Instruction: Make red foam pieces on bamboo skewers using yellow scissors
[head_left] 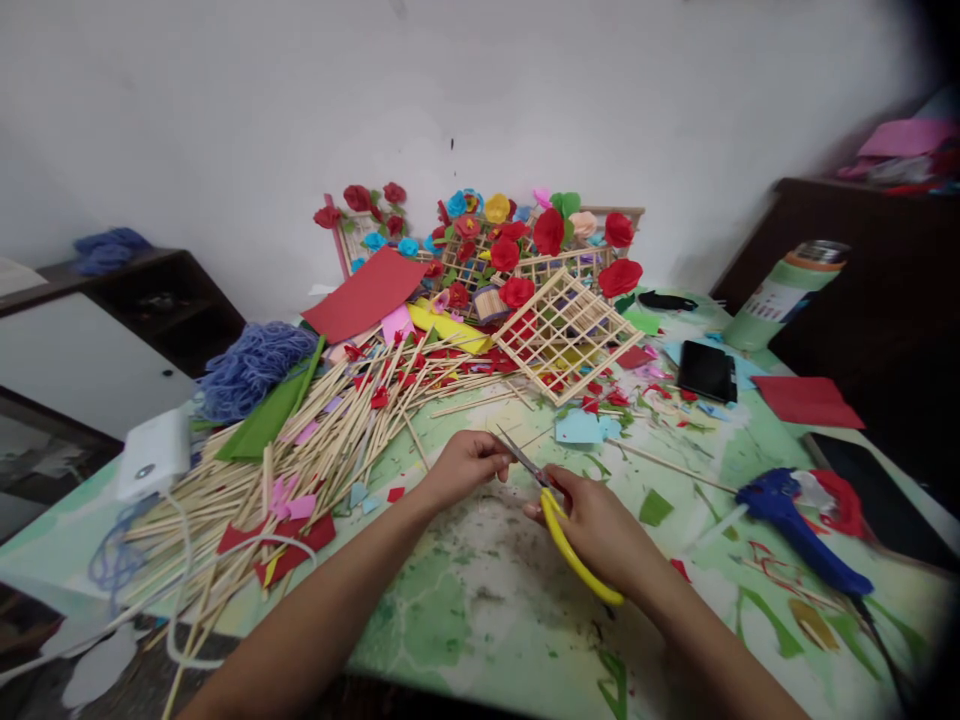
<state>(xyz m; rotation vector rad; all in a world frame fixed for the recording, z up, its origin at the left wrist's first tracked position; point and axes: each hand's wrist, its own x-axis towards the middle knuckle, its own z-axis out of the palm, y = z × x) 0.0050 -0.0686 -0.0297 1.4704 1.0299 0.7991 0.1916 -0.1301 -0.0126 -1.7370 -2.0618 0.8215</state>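
Observation:
My right hand (600,525) is closed around scissors (564,545) with yellow handles. Their narrow metal blades point up and to the left, and the tips reach my left hand (471,465). The fingers of that hand are pinched together over the middle of the table. A thin line, perhaps a fine stick or wire, shows close to the blades, but what the left fingers hold is too small to make out. Just beyond both hands lie light blue paper scraps (581,427) and a lattice of thin wooden sticks (568,337).
Loose wooden sticks (352,425) cover the left side, beside blue yarn (259,368) and a white device (155,455) with a cable. Paper flowers (517,250) stand at the back. A blue glue gun (799,525), black wallet-like item (706,371) and green bottle (784,300) are at right.

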